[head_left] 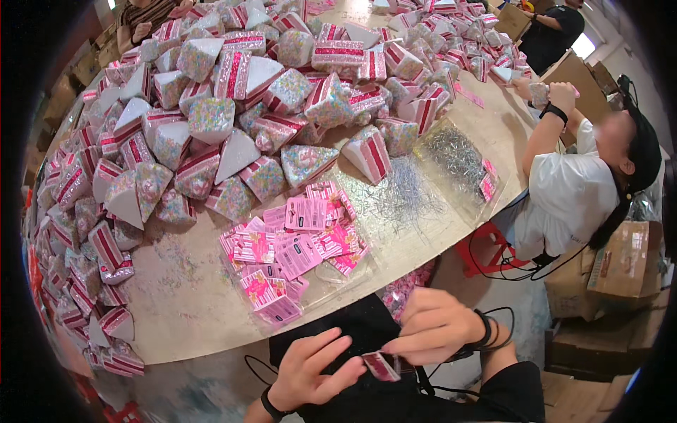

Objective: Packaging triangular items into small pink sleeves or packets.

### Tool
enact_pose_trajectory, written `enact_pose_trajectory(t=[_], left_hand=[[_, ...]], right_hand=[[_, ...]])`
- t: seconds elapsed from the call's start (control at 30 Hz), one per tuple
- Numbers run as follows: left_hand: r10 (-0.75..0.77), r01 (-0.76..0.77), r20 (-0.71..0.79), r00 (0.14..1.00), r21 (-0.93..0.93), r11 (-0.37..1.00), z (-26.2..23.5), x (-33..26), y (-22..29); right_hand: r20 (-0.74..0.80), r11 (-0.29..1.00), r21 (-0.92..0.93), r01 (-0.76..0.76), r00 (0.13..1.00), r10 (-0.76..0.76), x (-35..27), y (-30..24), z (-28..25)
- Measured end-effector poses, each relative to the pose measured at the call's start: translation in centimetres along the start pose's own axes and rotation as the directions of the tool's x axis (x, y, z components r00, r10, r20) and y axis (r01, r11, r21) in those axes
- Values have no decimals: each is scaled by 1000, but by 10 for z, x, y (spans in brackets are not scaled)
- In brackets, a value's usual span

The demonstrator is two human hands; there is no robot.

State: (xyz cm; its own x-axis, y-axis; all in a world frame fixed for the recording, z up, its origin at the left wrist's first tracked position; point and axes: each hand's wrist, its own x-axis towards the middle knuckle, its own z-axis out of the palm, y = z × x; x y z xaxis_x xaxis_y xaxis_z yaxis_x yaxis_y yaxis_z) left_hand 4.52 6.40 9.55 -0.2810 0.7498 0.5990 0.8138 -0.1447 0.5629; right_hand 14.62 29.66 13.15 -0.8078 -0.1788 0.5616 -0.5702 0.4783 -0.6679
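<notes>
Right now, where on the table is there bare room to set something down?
Best is the front-left of the table, between the cake slices and the pink cards, though specks litter its back. Smaller: at right, between the silver strands and the co-worker in white. Crowded: the back and far left, under slices.

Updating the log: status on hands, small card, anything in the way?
Right hand pinches small pink card. Left hand open beside it, contact unclear. Nothing visibly in the way; pink card pile ahead on table.
</notes>
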Motion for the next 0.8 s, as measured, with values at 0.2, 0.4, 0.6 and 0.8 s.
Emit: enact_pose_trajectory(t=[0.2,0.4,0.6,0.8], left_hand=[[68,-72,76,995,43,997,20,0,-1],[89,-93,112,990,37,995,23,1,-10],[142,-138,86,986,-47,989,33,-10,-11],[162,-174,-117,980,-102,979,46,-16,-16]], right_hand=[[49,997,-68,-40,998,43,-24,11,29],[83,986,-138,-93,991,105,-31,10,36],[5,981,-72,-178,984,179,-39,10,45],[32,652,659,-376,880,474,-49,15,72]])
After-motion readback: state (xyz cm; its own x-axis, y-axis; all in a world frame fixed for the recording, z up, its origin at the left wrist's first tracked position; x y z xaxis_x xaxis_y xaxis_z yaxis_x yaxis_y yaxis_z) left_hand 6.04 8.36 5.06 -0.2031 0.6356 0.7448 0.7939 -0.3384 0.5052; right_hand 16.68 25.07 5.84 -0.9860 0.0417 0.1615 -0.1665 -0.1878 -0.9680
